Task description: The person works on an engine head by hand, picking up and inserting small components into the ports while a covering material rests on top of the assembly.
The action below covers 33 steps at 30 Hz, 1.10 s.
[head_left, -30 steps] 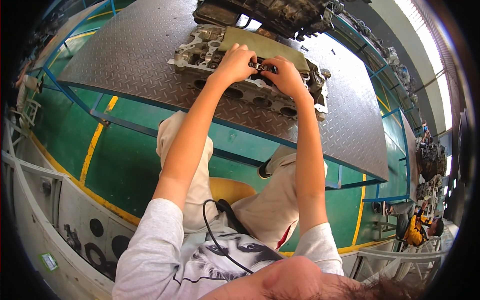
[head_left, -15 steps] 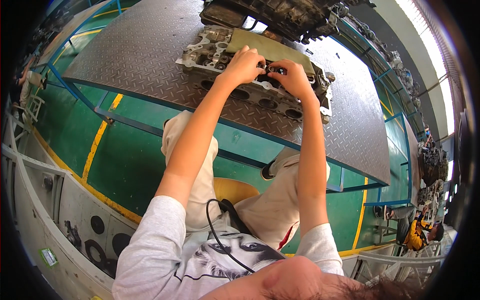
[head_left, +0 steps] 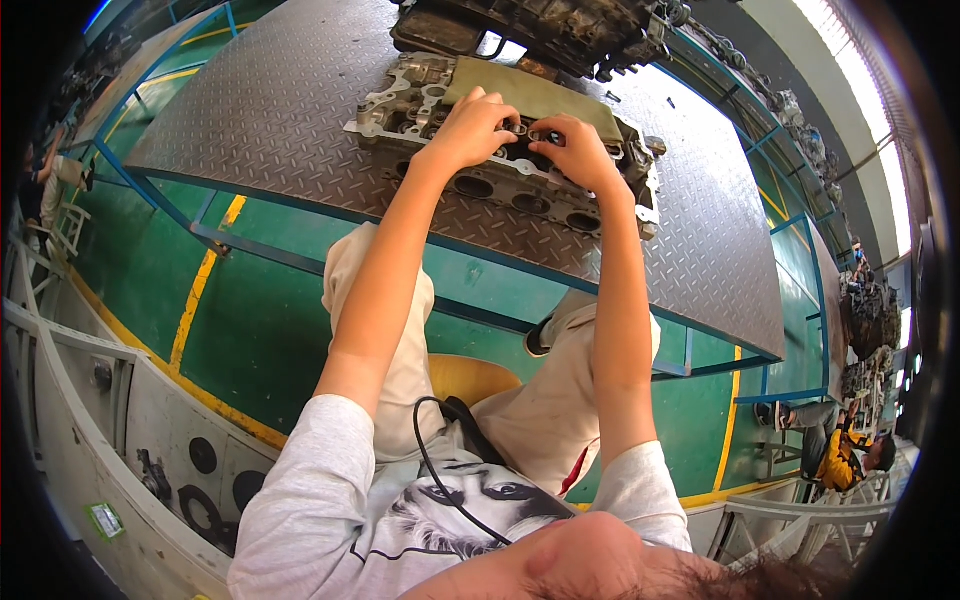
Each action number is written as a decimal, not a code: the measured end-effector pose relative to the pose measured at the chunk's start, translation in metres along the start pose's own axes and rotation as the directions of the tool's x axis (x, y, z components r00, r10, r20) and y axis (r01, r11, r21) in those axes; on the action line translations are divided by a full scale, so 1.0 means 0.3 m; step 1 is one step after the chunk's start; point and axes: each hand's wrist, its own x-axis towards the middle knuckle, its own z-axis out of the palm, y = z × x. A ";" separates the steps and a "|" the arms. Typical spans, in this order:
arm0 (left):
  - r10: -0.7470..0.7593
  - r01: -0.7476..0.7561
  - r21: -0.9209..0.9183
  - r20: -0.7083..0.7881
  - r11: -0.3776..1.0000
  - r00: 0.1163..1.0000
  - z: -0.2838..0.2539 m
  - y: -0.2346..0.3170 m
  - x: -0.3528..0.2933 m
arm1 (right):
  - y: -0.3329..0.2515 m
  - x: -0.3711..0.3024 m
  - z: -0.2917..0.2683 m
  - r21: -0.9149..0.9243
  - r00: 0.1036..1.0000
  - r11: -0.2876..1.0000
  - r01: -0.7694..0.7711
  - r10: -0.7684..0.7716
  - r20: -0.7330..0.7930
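Observation:
A metal cylinder head (head_left: pixel 503 191) with round ports along its near side lies on the steel-plate table. Both of my hands are over its middle, fingertips down at the valve-gear recesses. My left hand (head_left: pixel 470 132) is closed in a pinch, with a small ring-like edge showing at its fingertips. Just right of it, my right hand (head_left: pixel 580 152) also pinches, beside a small dark part. What exactly each hand holds is too small to tell. Behind my fingers, an olive-green cloth or sheet (head_left: pixel 540 97) lies along the head's far side.
A dark, greasy engine assembly (head_left: pixel 545 35) stands beyond the cylinder head. Small loose bolts (head_left: pixel 613 97) lie on the table (head_left: pixel 270 110) to its right. My knees are below the table's blue frame edge. At far right, a person in a yellow-and-black top (head_left: pixel 840 460) sits apart.
My fingertips have drawn slightly apart over the cylinder head, leaving a wider gap between the hands. The whole view has shifted a little; the cylinder head keeps its place on the table.

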 end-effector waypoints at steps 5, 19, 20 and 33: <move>-0.026 0.026 0.010 0.024 1.000 0.999 0.003 0.005 0.001 | 0.002 -0.001 0.010 -0.030 0.998 0.998 0.054 -0.054 -0.008; 0.021 -0.018 0.129 -0.025 0.991 0.999 0.007 0.025 0.005 | -0.016 -0.004 0.011 -0.047 0.999 0.999 -0.001 -0.002 -0.050; 0.013 -0.011 0.124 -0.014 0.992 1.000 0.007 0.026 0.008 | -0.014 -0.001 0.010 -0.050 0.998 0.999 -0.007 0.004 -0.055; 0.127 -0.118 0.081 -0.122 0.990 0.984 0.030 0.024 0.026 | -0.007 -0.009 0.027 -0.100 0.980 0.990 0.103 -0.118 -0.159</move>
